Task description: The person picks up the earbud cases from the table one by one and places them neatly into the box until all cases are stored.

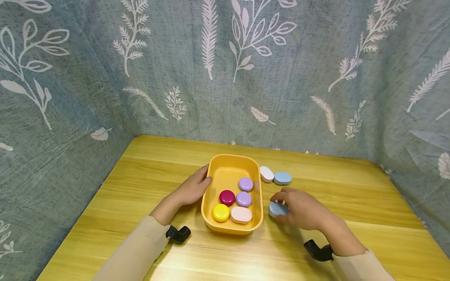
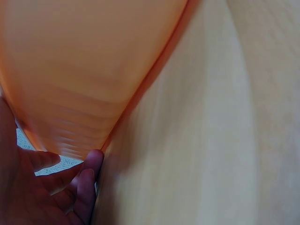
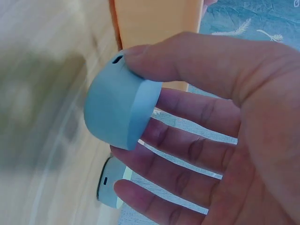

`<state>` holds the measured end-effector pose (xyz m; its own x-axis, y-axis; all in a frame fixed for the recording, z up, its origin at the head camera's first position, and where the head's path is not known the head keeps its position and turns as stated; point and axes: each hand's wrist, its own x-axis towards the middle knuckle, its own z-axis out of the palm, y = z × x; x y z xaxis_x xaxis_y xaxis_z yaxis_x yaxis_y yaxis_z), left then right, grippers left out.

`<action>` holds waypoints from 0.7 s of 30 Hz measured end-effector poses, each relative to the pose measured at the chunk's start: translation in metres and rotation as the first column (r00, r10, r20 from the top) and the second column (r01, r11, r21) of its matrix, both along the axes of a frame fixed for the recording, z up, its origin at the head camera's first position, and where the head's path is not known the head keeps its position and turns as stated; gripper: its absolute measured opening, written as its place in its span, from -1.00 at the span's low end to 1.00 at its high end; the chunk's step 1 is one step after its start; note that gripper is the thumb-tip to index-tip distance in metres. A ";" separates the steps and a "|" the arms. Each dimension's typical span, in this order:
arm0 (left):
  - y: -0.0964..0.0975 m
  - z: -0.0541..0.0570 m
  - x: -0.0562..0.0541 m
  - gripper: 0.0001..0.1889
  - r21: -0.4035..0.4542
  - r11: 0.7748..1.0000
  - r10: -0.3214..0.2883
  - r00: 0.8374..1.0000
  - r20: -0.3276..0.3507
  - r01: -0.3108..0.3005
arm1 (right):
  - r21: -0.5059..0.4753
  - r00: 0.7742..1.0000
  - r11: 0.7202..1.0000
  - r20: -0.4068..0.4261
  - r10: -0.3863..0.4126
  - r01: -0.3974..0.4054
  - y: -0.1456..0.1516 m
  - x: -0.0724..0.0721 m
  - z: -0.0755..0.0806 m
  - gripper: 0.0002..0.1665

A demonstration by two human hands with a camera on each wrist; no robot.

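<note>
My right hand point(image 1: 302, 208) pinches a blue oval case point(image 1: 277, 209) just right of the yellow bin. In the right wrist view the thumb lies on the end of this blue case point(image 3: 115, 103), beside a small dark slot, and fingertips are on its other side. My left hand point(image 1: 193, 187) grips the left side of the yellow bin point(image 1: 232, 159), thumb at the rim and fingers against the outer wall point(image 2: 93, 61). Inside the bin lie two lilac round cases point(image 1: 244, 199), a dark red one point(image 1: 227, 198), a yellow one point(image 1: 220, 213) and a pale pink oval one point(image 1: 241, 215).
A white oval case point(image 1: 266, 174) and another blue oval case point(image 1: 283, 178) lie side by side on the wooden table point(image 1: 158, 156), right of the bin's far end. Patterned grey-blue cloth point(image 1: 225, 117) hangs behind the table and along both sides.
</note>
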<state>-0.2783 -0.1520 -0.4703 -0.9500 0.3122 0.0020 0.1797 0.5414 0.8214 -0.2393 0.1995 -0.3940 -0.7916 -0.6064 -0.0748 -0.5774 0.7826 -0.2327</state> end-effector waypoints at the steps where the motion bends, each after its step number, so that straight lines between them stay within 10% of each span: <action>1: 0.000 0.000 0.000 -0.35 0.003 1.000 -0.001 1.000 0.000 0.001 | -0.003 1.000 1.000 0.002 0.000 0.000 0.000 0.000 0.001 -0.52; 21: 0.001 -0.001 -0.001 -0.35 -0.012 1.000 0.010 1.000 0.004 -0.010 | -0.038 0.999 0.999 -0.038 0.020 -0.022 -0.009 -0.011 0.018 -0.58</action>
